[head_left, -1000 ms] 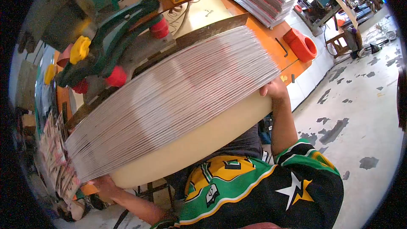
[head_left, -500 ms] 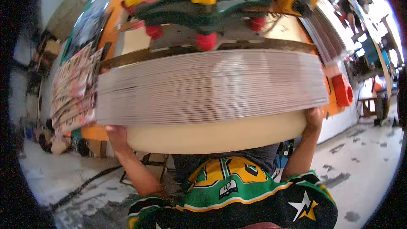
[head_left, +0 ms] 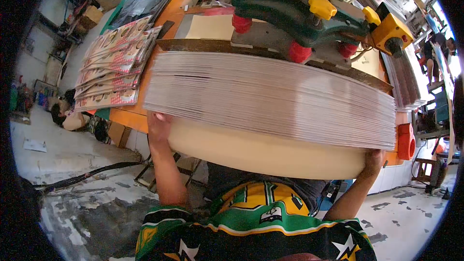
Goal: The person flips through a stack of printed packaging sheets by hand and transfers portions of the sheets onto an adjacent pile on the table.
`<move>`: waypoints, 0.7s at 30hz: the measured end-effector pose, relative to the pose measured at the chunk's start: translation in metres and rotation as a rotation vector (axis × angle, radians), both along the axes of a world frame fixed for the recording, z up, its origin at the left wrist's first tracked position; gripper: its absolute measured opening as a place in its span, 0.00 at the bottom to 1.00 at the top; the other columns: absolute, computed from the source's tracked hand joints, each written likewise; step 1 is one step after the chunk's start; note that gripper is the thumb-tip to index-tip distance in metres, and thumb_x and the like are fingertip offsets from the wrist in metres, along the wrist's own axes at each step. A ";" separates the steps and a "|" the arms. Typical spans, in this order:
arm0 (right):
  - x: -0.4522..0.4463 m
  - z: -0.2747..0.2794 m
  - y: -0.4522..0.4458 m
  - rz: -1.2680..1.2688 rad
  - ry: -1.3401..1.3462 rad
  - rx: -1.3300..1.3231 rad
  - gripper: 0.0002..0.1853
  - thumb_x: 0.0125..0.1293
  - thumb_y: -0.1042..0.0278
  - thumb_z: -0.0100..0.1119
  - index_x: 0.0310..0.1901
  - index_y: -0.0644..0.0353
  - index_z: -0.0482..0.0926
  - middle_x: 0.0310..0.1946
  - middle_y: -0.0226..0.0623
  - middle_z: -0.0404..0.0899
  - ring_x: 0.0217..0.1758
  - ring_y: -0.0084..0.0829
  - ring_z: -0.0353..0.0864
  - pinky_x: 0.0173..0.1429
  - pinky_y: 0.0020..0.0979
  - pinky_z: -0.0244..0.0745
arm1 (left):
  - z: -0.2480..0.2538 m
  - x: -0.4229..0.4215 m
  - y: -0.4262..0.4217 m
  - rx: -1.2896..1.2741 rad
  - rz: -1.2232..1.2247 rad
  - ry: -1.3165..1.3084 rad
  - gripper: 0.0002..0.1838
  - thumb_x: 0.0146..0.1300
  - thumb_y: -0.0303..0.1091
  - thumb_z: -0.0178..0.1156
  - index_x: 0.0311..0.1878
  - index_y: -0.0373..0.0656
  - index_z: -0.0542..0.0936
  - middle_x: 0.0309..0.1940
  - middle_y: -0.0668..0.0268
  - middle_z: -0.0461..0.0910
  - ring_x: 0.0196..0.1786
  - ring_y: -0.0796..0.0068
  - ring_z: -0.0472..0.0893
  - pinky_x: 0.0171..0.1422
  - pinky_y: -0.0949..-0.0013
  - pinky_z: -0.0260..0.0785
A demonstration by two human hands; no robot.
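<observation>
A wide, thick stack of thin clear plastic sheets (head_left: pixel 270 99) lies fanned out in front of me, its many edges in close lines. Along its near side shows a smooth cream sheet (head_left: pixel 261 150), bowed toward my body. My left hand (head_left: pixel 159 124) is closed at the left end, where the cream sheet meets the stack, thumb on top. At the right end my right hand (head_left: pixel 374 160) is closed in the same way, its fingers partly hidden under the sheet. Just beyond the stack stands a machine with a dark green arm (head_left: pixel 290 12).
The machine has yellow knobs (head_left: pixel 322 7), red feet (head_left: pixel 300 51) and a yellow control box (head_left: pixel 392 34). On the orange table (head_left: pixel 133 120), printed packages (head_left: pixel 113 65) lie overlapping at left. A red ring-shaped part (head_left: pixel 406 141) sits at the right edge. People (head_left: pixel 431 55) are far right.
My view has turned left, so the machine, stack and hands appear further right. More of the printed packages shows. Both hands keep their hold at the two ends.
</observation>
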State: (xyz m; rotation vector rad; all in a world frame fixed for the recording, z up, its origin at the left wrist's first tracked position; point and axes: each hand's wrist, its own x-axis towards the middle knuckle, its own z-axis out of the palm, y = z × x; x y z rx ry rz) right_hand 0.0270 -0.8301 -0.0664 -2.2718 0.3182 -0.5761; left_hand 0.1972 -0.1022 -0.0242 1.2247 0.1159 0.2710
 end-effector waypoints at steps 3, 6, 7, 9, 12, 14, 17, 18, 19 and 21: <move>0.008 -0.010 -0.018 0.092 -0.175 0.314 0.48 0.62 0.25 0.49 0.64 0.68 0.69 0.63 0.49 0.72 0.67 0.45 0.70 0.71 0.43 0.65 | 0.002 -0.001 0.001 -0.124 -0.156 -0.119 0.26 0.75 0.52 0.50 0.63 0.42 0.72 0.59 0.66 0.75 0.61 0.69 0.75 0.64 0.60 0.70; 0.007 -0.011 -0.020 0.179 -0.259 0.820 0.59 0.52 0.22 0.62 0.70 0.68 0.61 0.68 0.44 0.66 0.71 0.41 0.65 0.74 0.44 0.60 | 0.019 0.002 -0.023 -0.869 -0.237 -0.135 0.30 0.72 0.55 0.53 0.65 0.41 0.71 0.60 0.64 0.75 0.62 0.68 0.74 0.66 0.61 0.69; 0.006 -0.012 -0.017 0.161 -0.244 0.772 0.59 0.52 0.22 0.62 0.70 0.68 0.61 0.68 0.44 0.66 0.71 0.41 0.65 0.74 0.44 0.60 | 0.028 0.000 -0.032 -1.105 -0.230 -0.128 0.31 0.71 0.57 0.54 0.65 0.40 0.70 0.60 0.63 0.75 0.63 0.68 0.74 0.66 0.61 0.69; 0.004 -0.009 -0.009 0.124 -0.222 0.705 0.59 0.51 0.22 0.62 0.70 0.68 0.61 0.68 0.44 0.66 0.71 0.41 0.65 0.74 0.44 0.60 | 0.060 -0.008 -0.049 -0.057 -0.061 -0.202 0.42 0.66 0.63 0.58 0.70 0.37 0.65 0.64 0.60 0.72 0.66 0.65 0.71 0.70 0.61 0.65; 0.003 -0.006 -0.003 0.104 -0.201 0.684 0.60 0.50 0.21 0.62 0.70 0.68 0.61 0.68 0.44 0.66 0.71 0.41 0.65 0.74 0.44 0.60 | 0.102 -0.001 -0.079 0.202 -0.119 -0.388 0.59 0.57 0.71 0.61 0.76 0.32 0.54 0.73 0.55 0.61 0.74 0.60 0.64 0.77 0.59 0.57; 0.002 -0.005 -0.002 0.096 -0.195 0.675 0.60 0.50 0.21 0.62 0.70 0.68 0.61 0.68 0.44 0.66 0.71 0.41 0.65 0.74 0.44 0.60 | 0.102 0.005 -0.080 0.219 -0.101 -0.429 0.61 0.56 0.73 0.61 0.76 0.31 0.51 0.76 0.53 0.57 0.76 0.60 0.61 0.78 0.57 0.55; 0.002 -0.003 -0.002 0.088 -0.183 0.662 0.61 0.49 0.20 0.62 0.70 0.68 0.61 0.68 0.44 0.66 0.71 0.41 0.65 0.74 0.43 0.60 | 0.097 0.003 -0.076 0.246 -0.087 -0.445 0.64 0.55 0.74 0.60 0.77 0.31 0.48 0.78 0.51 0.50 0.78 0.59 0.56 0.79 0.56 0.52; 0.003 -0.002 -0.002 0.087 -0.182 0.657 0.61 0.49 0.20 0.62 0.70 0.68 0.61 0.68 0.44 0.66 0.71 0.41 0.65 0.74 0.43 0.60 | 0.093 0.002 -0.073 0.257 -0.087 -0.422 0.64 0.55 0.75 0.60 0.77 0.31 0.49 0.79 0.50 0.49 0.79 0.59 0.55 0.80 0.55 0.51; 0.003 -0.002 -0.002 0.087 -0.179 0.654 0.61 0.48 0.20 0.62 0.70 0.68 0.61 0.68 0.44 0.66 0.71 0.41 0.65 0.74 0.43 0.60 | 0.085 0.001 -0.067 0.257 -0.087 -0.422 0.64 0.55 0.75 0.60 0.77 0.31 0.49 0.79 0.50 0.49 0.79 0.59 0.55 0.80 0.55 0.51; 0.005 0.000 -0.002 0.085 -0.177 0.648 0.62 0.48 0.19 0.62 0.70 0.68 0.61 0.68 0.44 0.66 0.71 0.41 0.64 0.74 0.43 0.60 | 0.072 0.001 -0.058 0.221 -0.073 -0.372 0.64 0.55 0.75 0.59 0.77 0.30 0.48 0.79 0.50 0.49 0.79 0.59 0.55 0.80 0.55 0.50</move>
